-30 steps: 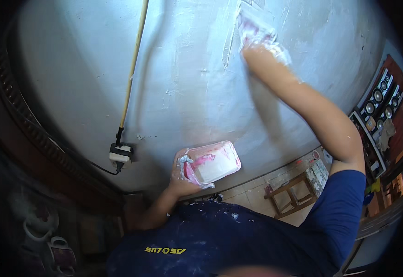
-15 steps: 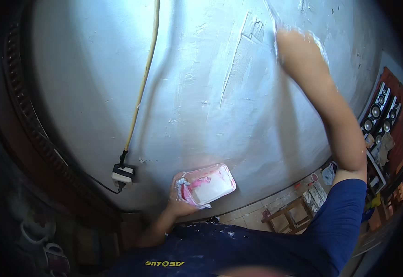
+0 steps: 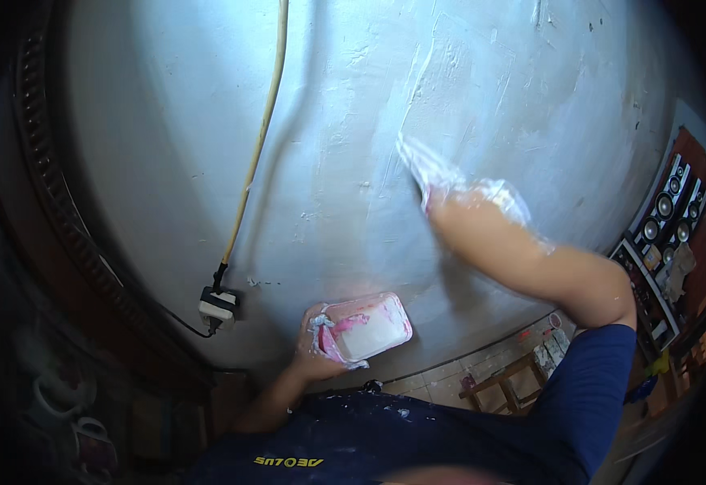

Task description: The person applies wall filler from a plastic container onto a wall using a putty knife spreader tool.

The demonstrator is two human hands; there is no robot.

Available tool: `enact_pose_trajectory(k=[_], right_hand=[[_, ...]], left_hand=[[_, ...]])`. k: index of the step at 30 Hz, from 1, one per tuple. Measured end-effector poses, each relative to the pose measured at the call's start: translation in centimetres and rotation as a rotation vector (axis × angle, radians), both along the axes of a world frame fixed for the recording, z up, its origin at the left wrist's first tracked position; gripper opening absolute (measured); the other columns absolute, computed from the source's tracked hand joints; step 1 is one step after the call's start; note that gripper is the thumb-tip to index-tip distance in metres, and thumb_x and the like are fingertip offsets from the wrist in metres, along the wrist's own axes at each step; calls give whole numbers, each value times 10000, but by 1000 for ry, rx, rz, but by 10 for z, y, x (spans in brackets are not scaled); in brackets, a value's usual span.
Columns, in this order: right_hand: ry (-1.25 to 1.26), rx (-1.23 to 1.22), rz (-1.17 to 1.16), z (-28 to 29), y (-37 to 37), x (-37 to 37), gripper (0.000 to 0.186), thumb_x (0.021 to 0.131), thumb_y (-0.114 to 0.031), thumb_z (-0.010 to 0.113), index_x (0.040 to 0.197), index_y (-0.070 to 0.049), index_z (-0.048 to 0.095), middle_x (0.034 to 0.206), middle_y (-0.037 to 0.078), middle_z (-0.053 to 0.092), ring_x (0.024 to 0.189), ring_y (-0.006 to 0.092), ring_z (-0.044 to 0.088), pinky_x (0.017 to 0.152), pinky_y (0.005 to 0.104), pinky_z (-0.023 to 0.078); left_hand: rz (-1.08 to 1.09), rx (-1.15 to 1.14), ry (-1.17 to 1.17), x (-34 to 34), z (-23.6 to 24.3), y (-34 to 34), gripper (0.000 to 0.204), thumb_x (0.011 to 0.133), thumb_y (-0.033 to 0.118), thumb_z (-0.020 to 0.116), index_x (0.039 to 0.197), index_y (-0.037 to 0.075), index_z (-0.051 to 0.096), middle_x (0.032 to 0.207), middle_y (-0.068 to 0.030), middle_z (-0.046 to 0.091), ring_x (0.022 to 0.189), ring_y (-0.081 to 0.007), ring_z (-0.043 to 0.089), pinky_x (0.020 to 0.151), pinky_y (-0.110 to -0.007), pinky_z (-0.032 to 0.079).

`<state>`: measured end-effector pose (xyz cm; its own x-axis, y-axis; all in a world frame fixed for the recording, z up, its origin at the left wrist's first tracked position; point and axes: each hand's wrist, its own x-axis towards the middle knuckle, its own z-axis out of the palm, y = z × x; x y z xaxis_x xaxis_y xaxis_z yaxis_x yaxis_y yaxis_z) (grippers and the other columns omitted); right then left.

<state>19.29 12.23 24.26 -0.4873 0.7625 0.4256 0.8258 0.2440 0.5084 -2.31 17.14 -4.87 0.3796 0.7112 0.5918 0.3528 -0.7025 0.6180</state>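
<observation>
My left hand [image 3: 312, 349] grips a pinkish rectangular plastic tub [image 3: 404, 314] at its left end, tilted so the inside shows. White paste and pink smears coat the inside. Cloth or plastic with pink and white smears is bunched under my left fingers. My right hand [image 3: 467, 204], caked with white paste, is closed around a putty knife [image 3: 427, 164]. Its white-smeared blade touches or nearly touches the wall [image 3: 345, 137], at the lower end of a raised ridge of paste. Motion blurs the blade, and the handle is mostly hidden in my fist.
A yellowish cable [image 3: 265, 121] hangs down the wall at left to a black-and-white plug block [image 3: 219, 304]. Dark carved wood [image 3: 25, 186] lines the left edge. Speakers [image 3: 666, 202] stand at right. Below lie a wooden frame [image 3: 505, 386] and paint-spotted floor tiles [image 3: 442, 375].
My right hand and putty knife have swept down and to the left across the wall. A thick patch of paste higher up now looks spread flatter. My left hand and tub have barely moved.
</observation>
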Motion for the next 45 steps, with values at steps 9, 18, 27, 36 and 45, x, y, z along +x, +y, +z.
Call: enact_pose_trajectory(k=[9,18,27,36,45], right_hand=[[217,341,277,-16,159,65,160,801,-50,499,831,39,629,729,198,627,657,304,639,625,396,510],[-229,-141,17,-15,9,-6,234,786,-23,530,996,70,573,750,195,657,688,324,670,612,424,532],[8,265,473,6,153,68,166,812,-32,486,891,23,622,799,161,655,709,301,659,622,405,526],[-139,-251,-38,11,6,-9,194,822,-49,504,987,18,582,805,180,644,736,326,654,628,427,521],[-156,334,-93,77,98,74,133,798,-33,531,867,54,603,729,214,630,655,342,646,608,445,515]], left_hand=[[-84,47,-89,4,-1,6,1103,418,399,948,1275,13,371,1198,-127,482,1118,-259,509,975,-404,417],[-80,-16,-180,-10,-25,-6,1056,429,458,924,1256,17,437,1224,-171,465,1157,-335,477,981,-430,416],[-76,-53,-93,12,-2,0,1077,416,451,929,1266,21,426,1239,-171,456,1172,-329,470,1003,-431,404],[19,-65,-113,-5,-5,-6,1095,401,475,924,1260,20,423,1237,-176,453,1166,-333,471,997,-421,406],[74,32,-64,7,-12,0,1117,419,458,932,1281,1,385,1225,-156,454,1127,-291,505,971,-397,431]])
